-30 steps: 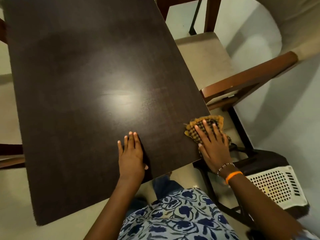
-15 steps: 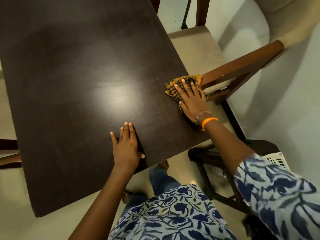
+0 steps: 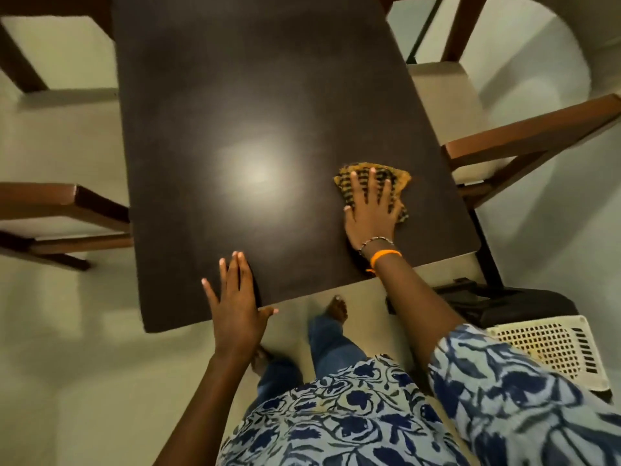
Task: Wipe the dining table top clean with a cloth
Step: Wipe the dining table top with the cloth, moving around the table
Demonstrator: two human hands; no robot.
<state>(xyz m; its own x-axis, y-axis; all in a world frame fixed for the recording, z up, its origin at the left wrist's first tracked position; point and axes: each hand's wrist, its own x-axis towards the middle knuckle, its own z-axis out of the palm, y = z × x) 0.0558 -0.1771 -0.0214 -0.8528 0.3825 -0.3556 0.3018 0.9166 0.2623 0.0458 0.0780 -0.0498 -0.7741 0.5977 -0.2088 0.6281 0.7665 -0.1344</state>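
Observation:
The dark brown dining table top (image 3: 255, 95) fills the middle of the view, with a bright light glare near its centre. A yellow and black checked cloth (image 3: 396, 178) lies on the table's right part. My right hand (image 3: 371, 210) presses flat on the cloth with fingers spread; it wears a bead bracelet and an orange band. My left hand (image 3: 235, 297) rests flat on the table's near edge, fingers together and thumb over the edge, holding nothing.
A wooden chair with a beige seat (image 3: 524, 142) stands at the table's right side. Another wooden chair (image 3: 64, 210) stands at the left. A white perforated basket (image 3: 551, 348) sits on a dark stool at my right. My feet are under the near edge.
My right hand slid the cloth from the near right corner up along the right edge, then inward onto the table. My left hand stayed on the near edge.

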